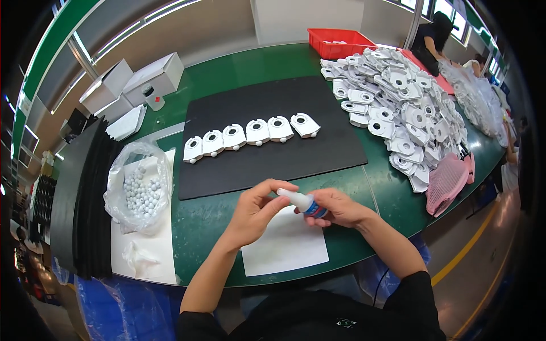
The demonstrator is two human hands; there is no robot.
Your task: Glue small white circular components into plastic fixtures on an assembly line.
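Over the near edge of the table, my right hand point(339, 208) is closed around a small glue bottle point(301, 200) with a long white tapered nozzle and a blue label. The bottle lies tilted, its tip toward my left hand point(256, 209), whose thumb and forefinger are closed at the nozzle's end. Beneath my hands is a white sheet of paper point(287, 250). Beyond them, a row of several white plastic parts point(257, 132) with round holes sits on a black mat point(227, 179); small white balls show along their near edges.
A clear bag of small white balls point(142, 190) stands at left beside stacked black boards point(85, 199). At right are a large heap of white parts point(398, 96), a pink mesh item point(446, 184) and a red bin point(341, 44). White boxes point(153, 77) and a bottle point(152, 98) stand far left.
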